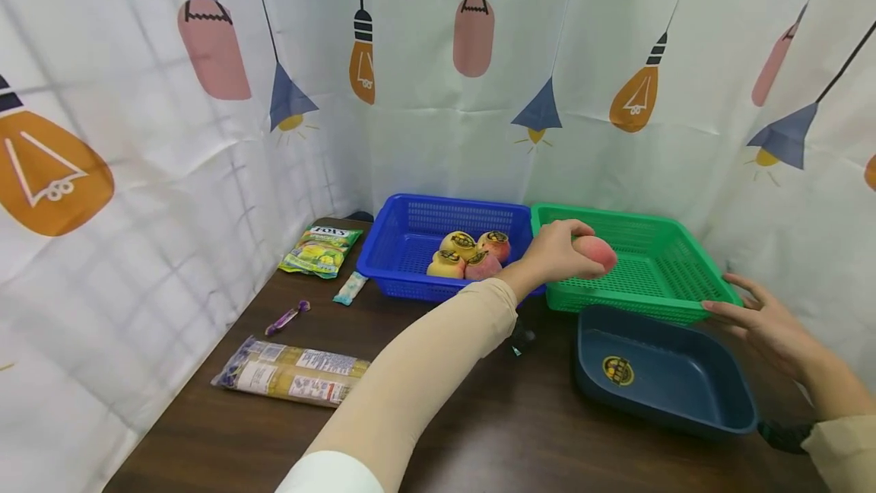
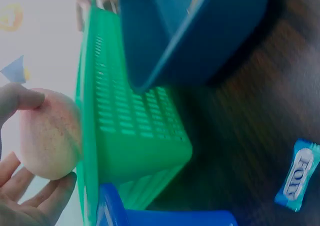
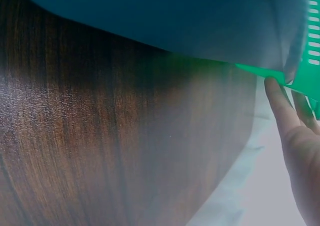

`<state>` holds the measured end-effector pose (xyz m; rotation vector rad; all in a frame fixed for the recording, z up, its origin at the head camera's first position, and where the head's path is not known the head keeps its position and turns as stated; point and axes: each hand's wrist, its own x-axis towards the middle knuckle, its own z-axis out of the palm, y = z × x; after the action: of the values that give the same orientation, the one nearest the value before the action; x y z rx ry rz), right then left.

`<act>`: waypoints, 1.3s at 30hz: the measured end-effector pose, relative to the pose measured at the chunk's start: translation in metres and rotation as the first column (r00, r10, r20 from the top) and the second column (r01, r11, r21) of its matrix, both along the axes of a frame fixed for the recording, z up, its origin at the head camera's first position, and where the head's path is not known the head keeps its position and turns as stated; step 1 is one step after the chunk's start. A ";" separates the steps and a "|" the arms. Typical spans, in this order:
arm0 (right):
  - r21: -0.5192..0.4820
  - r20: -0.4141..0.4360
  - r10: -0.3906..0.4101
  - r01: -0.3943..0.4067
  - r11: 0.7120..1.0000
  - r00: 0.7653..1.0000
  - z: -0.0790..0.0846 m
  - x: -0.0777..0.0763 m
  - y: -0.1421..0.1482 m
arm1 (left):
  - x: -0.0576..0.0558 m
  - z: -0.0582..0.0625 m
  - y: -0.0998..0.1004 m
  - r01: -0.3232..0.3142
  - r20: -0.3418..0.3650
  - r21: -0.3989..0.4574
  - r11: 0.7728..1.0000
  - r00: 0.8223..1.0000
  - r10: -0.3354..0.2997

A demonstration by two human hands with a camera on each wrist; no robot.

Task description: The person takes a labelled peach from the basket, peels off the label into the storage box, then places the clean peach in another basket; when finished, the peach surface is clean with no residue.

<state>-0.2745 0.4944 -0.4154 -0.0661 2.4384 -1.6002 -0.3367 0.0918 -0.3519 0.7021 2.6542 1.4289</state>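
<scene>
My left hand point(image 1: 556, 254) grips a pinkish peach point(image 1: 598, 252) above the left part of the green plastic basket point(image 1: 643, 274). In the left wrist view the thumb lies on one side of the peach point(image 2: 51, 136) and the fingers curl under the other, beside the basket's rim. At that basket's right end, my right hand point(image 1: 776, 329) touches the corner with its fingers extended. The right wrist view shows a fingertip point(image 3: 270, 82) against the green edge. Several peaches point(image 1: 483, 266) with dark labels sit in the blue basket point(image 1: 411, 278) on the left.
A dark blue tub point(image 1: 667, 371) with a round sticker stands in front of the green basket. Left on the brown table point(image 1: 520, 432) lie a Fox's candy bag point(image 1: 320, 251), a light-blue wrapped candy point(image 1: 351, 288), a purple wrapped candy point(image 1: 287, 318) and a long yellowish packet point(image 1: 294, 371).
</scene>
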 end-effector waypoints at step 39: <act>0.464 -0.225 -0.038 0.142 0.875 0.974 0.039 0.022 -0.029 | 0.006 0.031 -0.022 0.095 -0.090 -0.369 0.925 0.986 -0.137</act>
<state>-0.2528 0.4658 -0.3766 -0.0395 2.9717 -1.0149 -0.3304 0.0694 -0.3209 0.9022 2.7916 0.8537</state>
